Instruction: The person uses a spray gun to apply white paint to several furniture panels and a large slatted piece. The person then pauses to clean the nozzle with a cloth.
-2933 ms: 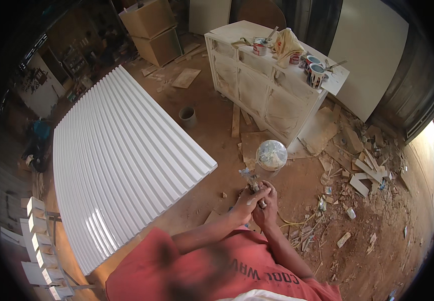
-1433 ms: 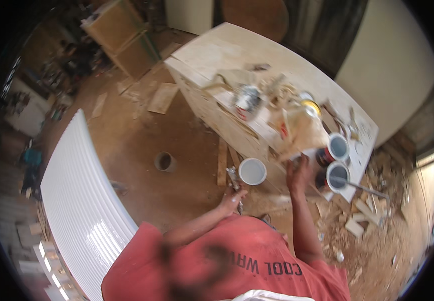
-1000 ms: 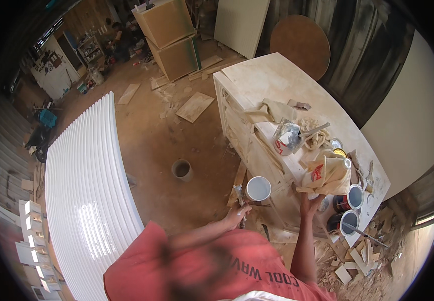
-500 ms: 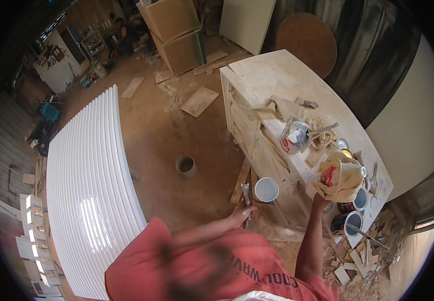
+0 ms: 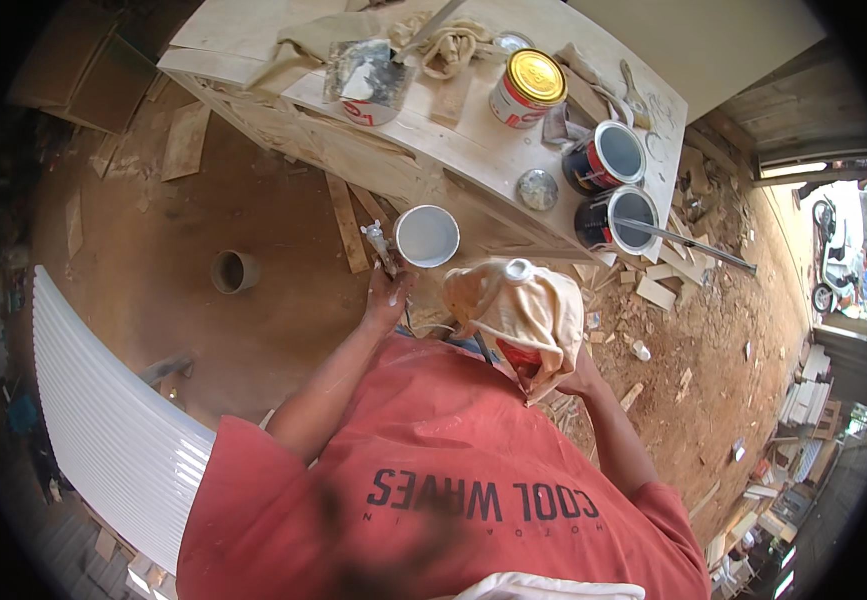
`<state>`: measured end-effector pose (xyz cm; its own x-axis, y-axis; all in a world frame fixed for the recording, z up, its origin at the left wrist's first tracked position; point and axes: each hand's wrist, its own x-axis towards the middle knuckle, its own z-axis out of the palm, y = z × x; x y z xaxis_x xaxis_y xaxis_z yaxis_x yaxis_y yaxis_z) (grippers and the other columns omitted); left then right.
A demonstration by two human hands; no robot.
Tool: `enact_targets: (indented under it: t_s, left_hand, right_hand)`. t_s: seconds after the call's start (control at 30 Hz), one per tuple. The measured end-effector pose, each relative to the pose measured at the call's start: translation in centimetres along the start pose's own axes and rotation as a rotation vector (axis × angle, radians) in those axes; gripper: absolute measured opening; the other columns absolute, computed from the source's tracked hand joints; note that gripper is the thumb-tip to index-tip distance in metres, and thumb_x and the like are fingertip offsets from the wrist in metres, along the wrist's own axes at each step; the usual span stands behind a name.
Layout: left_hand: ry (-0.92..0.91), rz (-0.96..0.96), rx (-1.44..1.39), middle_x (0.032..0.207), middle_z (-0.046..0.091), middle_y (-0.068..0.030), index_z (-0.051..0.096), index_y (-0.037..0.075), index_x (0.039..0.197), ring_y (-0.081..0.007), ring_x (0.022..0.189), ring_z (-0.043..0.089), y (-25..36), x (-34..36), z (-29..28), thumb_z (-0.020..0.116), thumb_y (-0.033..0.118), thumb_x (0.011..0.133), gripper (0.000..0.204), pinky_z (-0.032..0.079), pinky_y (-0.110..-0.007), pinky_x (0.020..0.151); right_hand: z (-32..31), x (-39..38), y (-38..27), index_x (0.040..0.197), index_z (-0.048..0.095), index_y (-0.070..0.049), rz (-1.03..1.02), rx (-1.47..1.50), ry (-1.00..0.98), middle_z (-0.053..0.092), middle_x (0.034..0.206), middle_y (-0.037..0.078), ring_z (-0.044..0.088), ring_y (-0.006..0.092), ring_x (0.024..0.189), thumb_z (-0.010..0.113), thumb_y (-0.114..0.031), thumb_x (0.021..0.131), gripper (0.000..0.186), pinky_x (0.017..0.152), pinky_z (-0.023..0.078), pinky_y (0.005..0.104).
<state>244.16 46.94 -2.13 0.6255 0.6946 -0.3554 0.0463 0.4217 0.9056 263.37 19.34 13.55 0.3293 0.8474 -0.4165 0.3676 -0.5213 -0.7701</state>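
Left hand [image 5: 389,298] grips a spray gun [image 5: 378,240] beside a white cup [image 5: 427,236]; my right hand [image 5: 583,376] holds a cloth-draped container [image 5: 538,305] before my red shirt [image 5: 423,420] (soft outside, probably weighty, best supported low)

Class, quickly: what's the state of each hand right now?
Left hand: closed around the spray gun.
Right hand: holding the cloth-draped container, fingers partly hidden.

1 head-worn fisheye looks down at the hands [image 5: 387,300].
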Motion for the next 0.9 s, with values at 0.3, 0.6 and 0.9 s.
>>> enact_targets:
  t_s: [0.3, 0.6, 0.9]
  left_hand:
    - [-0.257, -0.071, 0.412, 0.105, 0.057, -0.0131, 0.053, 0.002, 0.117, -0.0261, 0.097, 0.058, -2.7, -0.2, 3.4, 0.066, 0.016, 0.078, 0.044, 0.048, -0.038, 0.085]
    - [-0.38, 0.181, 0.531, 0.111, 0.06, -0.0196, 0.057, -0.001, 0.12, -0.0334, 0.103, 0.06, -6.5, 0.1, 4.2, 0.064, 0.019, 0.081, 0.045, 0.049, -0.042, 0.087]
    - [-0.471, 0.206, 0.62, 0.098, 0.057, -0.018, 0.064, -0.002, 0.101, -0.029, 0.085, 0.06, -9.8, 1.3, 5.3, 0.059, 0.029, 0.089, 0.033, 0.05, -0.043, 0.073]
  right_hand:
    - [-0.5, -2.6, -4.2, 0.134, 0.056, -0.008, 0.086, -0.27, -0.015, 0.061, 0.128, 0.024, 0.058, 0.0458, 0.115, 0.071, -0.058, 0.078, 0.076, 0.099, 0.048, 0.0484]
    - [-1.2, -4.5, -4.7, 0.13, 0.059, -0.007, 0.369, -0.247, -0.052, 0.064, 0.121, 0.026, 0.061, 0.0458, 0.11, 0.07, -0.056, 0.077, 0.073, 0.094, 0.049, 0.0485]
    - [-2.5, -6.1, -5.1, 0.118, 0.066, -0.001, 0.506, -0.148, 0.028, 0.068, 0.106, 0.03, 0.065, 0.048, 0.096, 0.068, -0.052, 0.082, 0.063, 0.086, 0.052, 0.05]
